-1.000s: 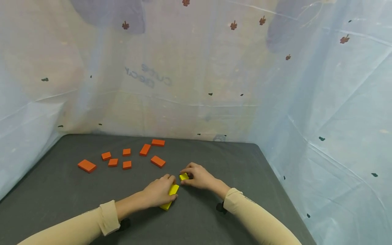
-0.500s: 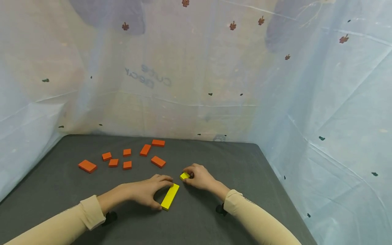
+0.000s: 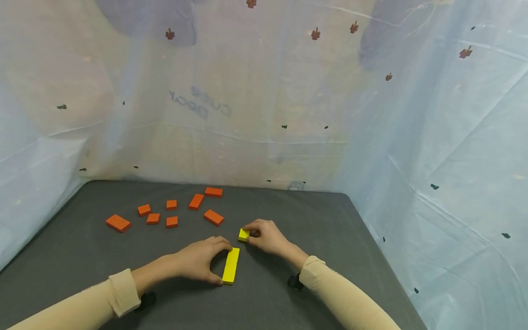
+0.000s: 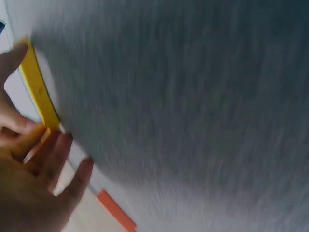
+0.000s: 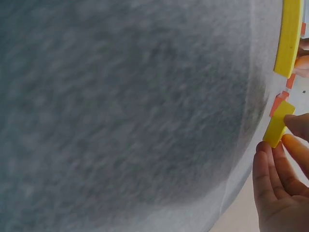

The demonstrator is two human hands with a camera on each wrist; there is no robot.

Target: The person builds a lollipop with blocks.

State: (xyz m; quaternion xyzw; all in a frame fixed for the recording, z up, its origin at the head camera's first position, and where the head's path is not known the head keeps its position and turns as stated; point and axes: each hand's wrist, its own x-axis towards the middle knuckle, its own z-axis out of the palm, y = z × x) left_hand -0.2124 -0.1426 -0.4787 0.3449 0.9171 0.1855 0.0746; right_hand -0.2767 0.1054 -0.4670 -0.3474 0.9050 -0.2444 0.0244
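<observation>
In the head view a long flat yellow block (image 3: 231, 266) lies on the dark grey table. My left hand (image 3: 195, 261) spans it from the left, thumb at its near end and fingertips at its far end. The left wrist view also shows the thumb and a finger at opposite ends of the long block (image 4: 38, 87). Just beyond it, my right hand (image 3: 267, 237) pinches a short yellow block (image 3: 243, 235) between thumb and fingers. The right wrist view shows that short block (image 5: 277, 126) between the fingertips, apart from the long one.
Several orange blocks are spread over the far left of the table, among them a larger one (image 3: 118, 223) and a rectangular one (image 3: 213, 217) nearest the hands. A pale plastic sheet (image 3: 264, 151) hangs behind and along the right of the dark table (image 3: 321, 220).
My left hand, earlier curled over the long block, now holds it at its ends. That block has turned slightly to point more straight away. The short block has shifted slightly left in my right hand.
</observation>
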